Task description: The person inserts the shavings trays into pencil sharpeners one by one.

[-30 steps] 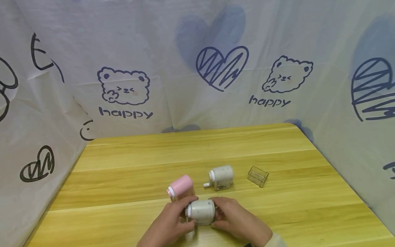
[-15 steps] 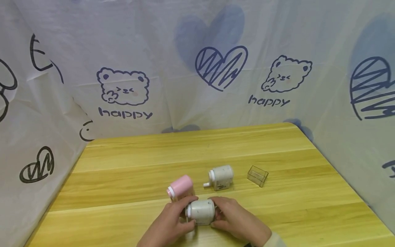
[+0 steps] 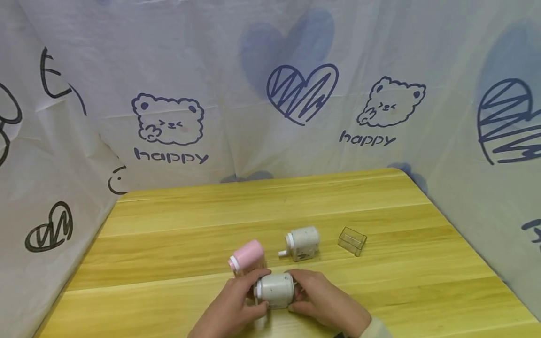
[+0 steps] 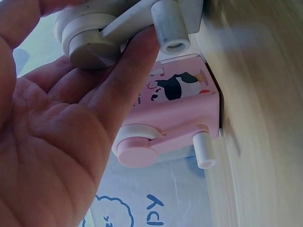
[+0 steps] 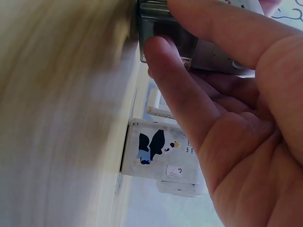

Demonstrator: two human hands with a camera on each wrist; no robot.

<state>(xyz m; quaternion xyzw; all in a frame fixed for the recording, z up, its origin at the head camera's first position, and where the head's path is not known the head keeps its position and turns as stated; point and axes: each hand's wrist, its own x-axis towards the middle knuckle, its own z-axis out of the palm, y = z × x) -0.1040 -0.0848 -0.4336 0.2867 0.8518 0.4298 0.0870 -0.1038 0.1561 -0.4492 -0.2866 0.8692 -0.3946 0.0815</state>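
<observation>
A greyish-white crank pencil sharpener (image 3: 276, 288) is between both hands near the front of the table. My left hand (image 3: 232, 300) grips its crank end, thumb and fingers on opposite sides; the crank handle (image 4: 170, 28) shows in the left wrist view. At the other end, my right hand (image 3: 327, 298) holds it, with fingertips at the clear shavings drawer (image 5: 154, 28) in the right wrist view. A pink crank sharpener (image 3: 249, 255) with a panda picture stands just beyond the left hand. Behind the hands stands a second greyish-white sharpener (image 3: 306, 241).
A loose transparent shavings drawer (image 3: 353, 241) lies to the right of the second greyish-white sharpener. The wood-grain table (image 3: 190, 220) is enclosed by a printed white cloth (image 3: 236, 131) at the back and sides.
</observation>
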